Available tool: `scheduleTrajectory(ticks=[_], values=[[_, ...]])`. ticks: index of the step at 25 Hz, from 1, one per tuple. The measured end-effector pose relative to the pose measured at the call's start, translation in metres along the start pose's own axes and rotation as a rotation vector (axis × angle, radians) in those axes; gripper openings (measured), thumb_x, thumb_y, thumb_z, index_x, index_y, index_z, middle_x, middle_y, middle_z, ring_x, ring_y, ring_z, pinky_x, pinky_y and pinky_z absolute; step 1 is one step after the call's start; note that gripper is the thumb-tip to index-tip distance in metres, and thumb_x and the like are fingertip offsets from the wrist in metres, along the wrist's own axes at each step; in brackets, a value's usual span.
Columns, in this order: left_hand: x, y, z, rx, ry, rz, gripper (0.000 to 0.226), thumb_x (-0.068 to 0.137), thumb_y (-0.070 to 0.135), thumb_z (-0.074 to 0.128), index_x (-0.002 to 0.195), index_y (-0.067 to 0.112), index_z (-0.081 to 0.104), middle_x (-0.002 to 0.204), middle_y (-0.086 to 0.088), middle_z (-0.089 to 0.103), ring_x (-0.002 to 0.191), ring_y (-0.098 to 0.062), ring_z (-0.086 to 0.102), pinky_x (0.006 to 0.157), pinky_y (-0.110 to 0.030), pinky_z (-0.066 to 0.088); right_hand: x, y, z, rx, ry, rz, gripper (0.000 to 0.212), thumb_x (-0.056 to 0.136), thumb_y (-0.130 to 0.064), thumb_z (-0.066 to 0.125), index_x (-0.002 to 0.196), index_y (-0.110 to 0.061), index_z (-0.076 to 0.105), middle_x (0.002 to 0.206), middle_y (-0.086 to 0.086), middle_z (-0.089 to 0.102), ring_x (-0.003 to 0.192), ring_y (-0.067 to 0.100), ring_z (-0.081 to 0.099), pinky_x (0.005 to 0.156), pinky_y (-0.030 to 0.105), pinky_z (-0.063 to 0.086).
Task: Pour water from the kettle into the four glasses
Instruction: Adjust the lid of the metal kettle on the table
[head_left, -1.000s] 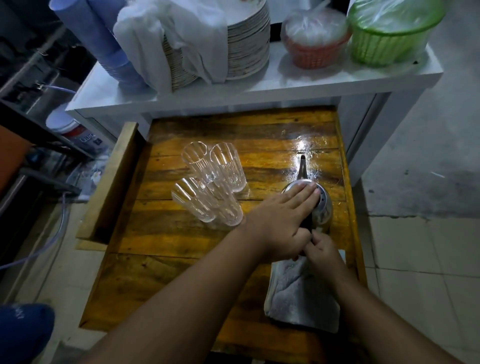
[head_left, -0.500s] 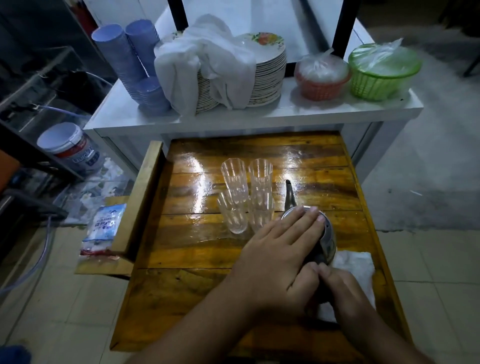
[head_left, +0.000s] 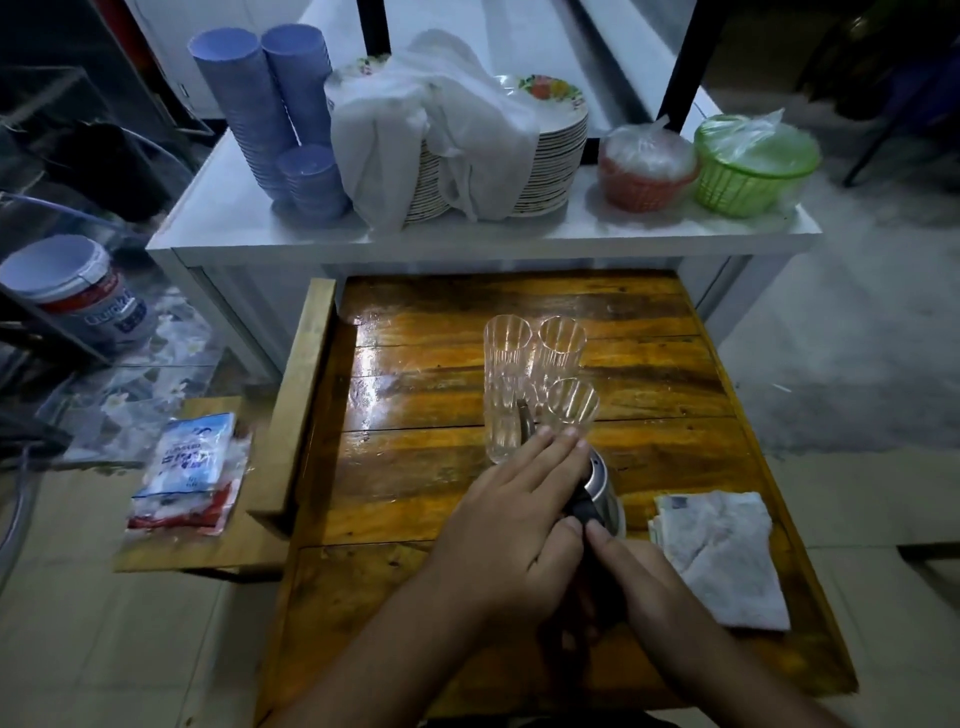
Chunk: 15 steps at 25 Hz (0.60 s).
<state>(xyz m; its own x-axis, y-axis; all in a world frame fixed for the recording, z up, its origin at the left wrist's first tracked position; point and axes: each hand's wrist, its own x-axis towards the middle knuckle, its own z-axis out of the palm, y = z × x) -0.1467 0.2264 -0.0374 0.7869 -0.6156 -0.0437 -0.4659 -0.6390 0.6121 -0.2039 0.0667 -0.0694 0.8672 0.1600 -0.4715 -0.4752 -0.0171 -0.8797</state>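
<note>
Several clear ribbed glasses (head_left: 535, 374) stand clustered on the wet wooden table (head_left: 415, 395). A steel kettle (head_left: 600, 480) is tilted toward them, its thin spout (head_left: 523, 423) at the near left glass (head_left: 501, 426), which has a little water at the bottom. My left hand (head_left: 519, 514) lies flat over the kettle's lid. Gripping the kettle's dark handle from behind is my right hand (head_left: 639, 582). Most of the kettle's body is hidden under my hands.
A folded grey cloth (head_left: 722, 556) lies on the table right of the kettle. Behind stands a white counter (head_left: 228, 228) with stacked blue cups (head_left: 265, 104), plates under a cloth (head_left: 457, 135), and red (head_left: 644, 166) and green (head_left: 748, 161) baskets. A packet (head_left: 192, 467) lies on a low shelf at left.
The kettle has moved left off the cloth and tipped toward the glasses, its spout now at the near left glass. Both hands stay on it. The camera has tilted up.
</note>
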Motion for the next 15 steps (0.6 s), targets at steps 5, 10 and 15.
scheduleTrajectory(ticks=[5,10,15], values=[[0.003,-0.013,-0.007,-0.096,-0.029,-0.038,0.061,0.097,0.035,0.031,0.156,0.034,0.014,0.163,0.023,0.007,0.145,0.011,-0.007,0.108,-0.019,0.002,0.007,-0.008,0.009,-0.029,0.043,0.075,0.067,0.082,-0.068,0.056,0.062,-0.005,0.066,0.061,0.019,0.063,0.06,0.032,0.065,0.064,0.035,0.05],[0.007,-0.02,-0.016,-0.128,-0.056,-0.042,0.058,0.1,0.032,0.032,0.156,0.033,0.017,0.163,0.021,0.011,0.145,0.01,-0.001,0.105,-0.016,0.001,0.008,-0.017,0.013,-0.076,0.056,0.102,0.063,0.089,-0.062,0.053,0.061,-0.006,0.064,0.059,0.016,0.061,0.066,0.037,0.063,0.071,0.043,0.048],[0.011,-0.022,-0.021,-0.126,-0.09,-0.05,0.061,0.096,0.038,0.026,0.156,0.032,0.018,0.163,0.017,0.016,0.147,0.004,0.005,0.115,-0.025,0.008,0.004,-0.031,0.016,-0.045,0.058,0.138,0.061,0.082,-0.057,0.05,0.061,-0.001,0.062,0.056,0.021,0.057,0.06,0.038,0.066,0.056,0.031,0.053]])
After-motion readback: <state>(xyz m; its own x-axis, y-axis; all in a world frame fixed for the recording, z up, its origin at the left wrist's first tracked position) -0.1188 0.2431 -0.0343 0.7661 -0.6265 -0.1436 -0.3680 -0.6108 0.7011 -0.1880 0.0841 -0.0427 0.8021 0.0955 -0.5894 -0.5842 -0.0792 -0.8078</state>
